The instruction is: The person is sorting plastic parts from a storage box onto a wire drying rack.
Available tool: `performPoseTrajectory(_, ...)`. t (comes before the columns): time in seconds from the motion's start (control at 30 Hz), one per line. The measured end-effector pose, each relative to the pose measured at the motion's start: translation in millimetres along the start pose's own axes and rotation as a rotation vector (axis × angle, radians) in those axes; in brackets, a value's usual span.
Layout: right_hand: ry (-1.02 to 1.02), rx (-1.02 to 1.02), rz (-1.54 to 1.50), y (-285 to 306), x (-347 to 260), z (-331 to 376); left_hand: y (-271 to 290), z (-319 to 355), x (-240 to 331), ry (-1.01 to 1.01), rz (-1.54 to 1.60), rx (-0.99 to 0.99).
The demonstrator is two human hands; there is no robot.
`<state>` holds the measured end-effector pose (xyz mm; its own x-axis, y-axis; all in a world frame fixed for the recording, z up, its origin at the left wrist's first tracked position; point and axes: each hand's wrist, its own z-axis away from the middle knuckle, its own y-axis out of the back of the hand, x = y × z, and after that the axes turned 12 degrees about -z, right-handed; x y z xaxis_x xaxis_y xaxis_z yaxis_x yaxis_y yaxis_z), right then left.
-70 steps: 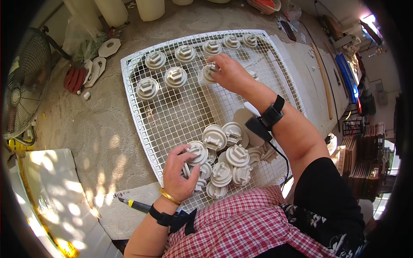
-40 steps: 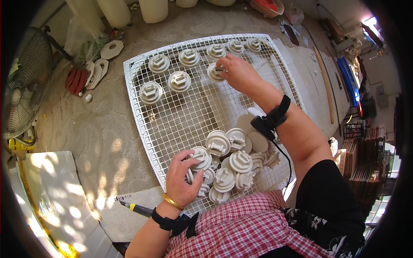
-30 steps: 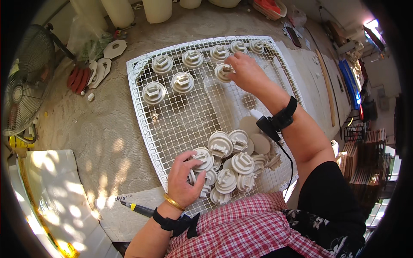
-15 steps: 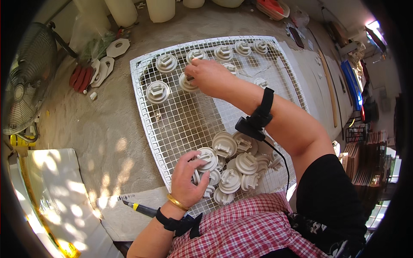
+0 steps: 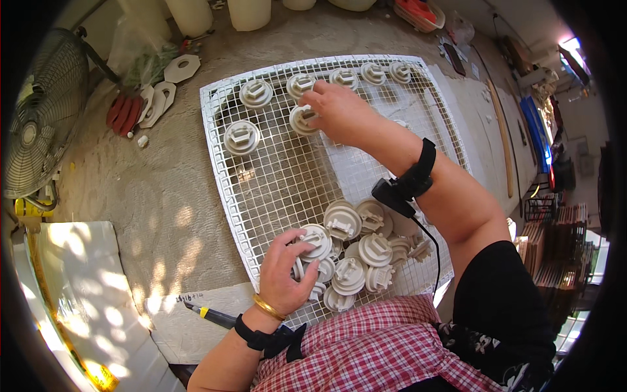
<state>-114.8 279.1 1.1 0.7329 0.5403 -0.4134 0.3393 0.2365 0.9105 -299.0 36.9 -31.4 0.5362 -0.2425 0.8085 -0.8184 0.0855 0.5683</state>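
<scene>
1. Right hand – grip closed on a white ceramic cap at the far end of the wire rack (second row).
2. Left hand – grip clasps a cap from the pile at the rack's near end.

1. a small ceramics workshop: a dusty, sandy tabletop carries a white wire rack of unfired clay parts.
2. pale jugs, flat cut-outs and a fan crowd the edges.
3. stacked boards stand at the right.
</scene>
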Motion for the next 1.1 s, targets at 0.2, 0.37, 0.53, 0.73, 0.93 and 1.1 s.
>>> performPoseTrajectory(0.2, 0.026, 0.062, -0.032, 1.4, -23.9, -43.5, -0.6, 0.8, -0.7, -0.005, -0.001, 0.004)
performPoseTrajectory(0.37, 0.035, 0.114, 0.037, -20.6, -24.8, -82.2, -0.9, -0.1, -0.9, -0.015, 0.01, 0.006)
performPoseTrajectory(0.53, -0.012, 0.001, 0.086, -27.2, -21.6, -92.8, 0.1, 0.1, -1.2, -0.018, 0.008, 0.016)
performPoseTrajectory(0.73, -0.049, 0.01, 0.122, -26.6, -17.5, -91.1, -0.6, 0.3, -1.4, -0.027, -0.007, 0.018)
performPoseTrajectory(0.93, 0.108, 0.139, -0.043, -16.2, -42.2, -72.6, 0.3, 0.7, -0.9, -0.005, 0.009, 0.016)
performPoseTrajectory(1.1, 0.208, 0.011, -0.11, -24.6, -58.7, -55.1, -0.8, -0.1, -0.9, -0.017, 0.01, 0.015)
